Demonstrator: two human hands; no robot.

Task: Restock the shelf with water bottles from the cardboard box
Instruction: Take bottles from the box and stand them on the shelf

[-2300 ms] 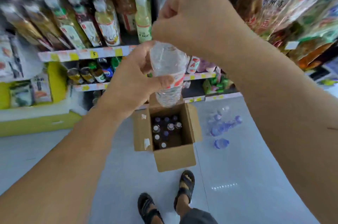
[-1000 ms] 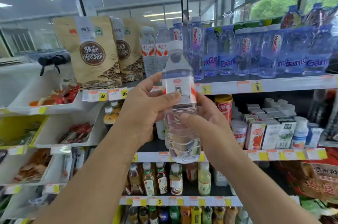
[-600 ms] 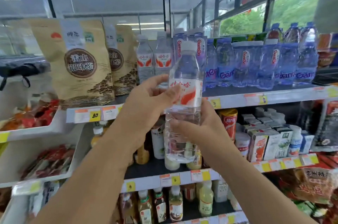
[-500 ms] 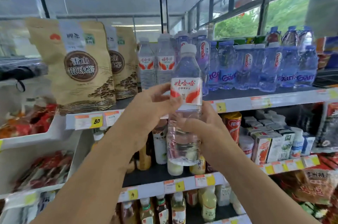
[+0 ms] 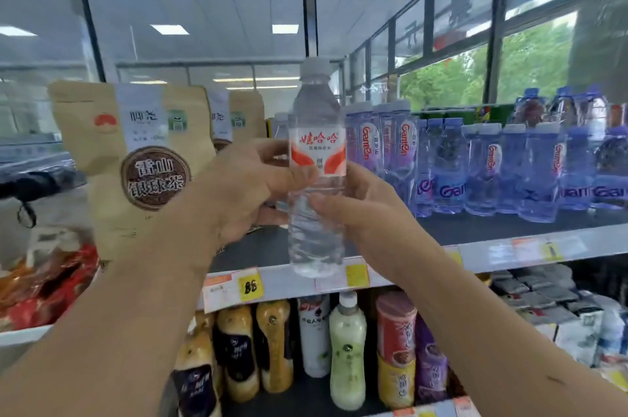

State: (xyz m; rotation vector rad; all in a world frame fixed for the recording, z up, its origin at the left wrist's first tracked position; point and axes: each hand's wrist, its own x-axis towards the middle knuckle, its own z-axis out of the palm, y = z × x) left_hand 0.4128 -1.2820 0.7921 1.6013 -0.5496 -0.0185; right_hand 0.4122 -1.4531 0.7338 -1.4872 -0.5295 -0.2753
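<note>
Bottle (image 5: 316, 178) upright in both our hands, left (image 5: 244, 192) and right (image 5: 356, 202) curled round it, label outward, poised before the shelf (image 5: 492, 248) gap, apparently for placement.

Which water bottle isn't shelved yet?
The clear bottle with the red-and-white label, gripped upright by the left hand and right hand before the shelf; the blue bottles all stand on it.
</note>
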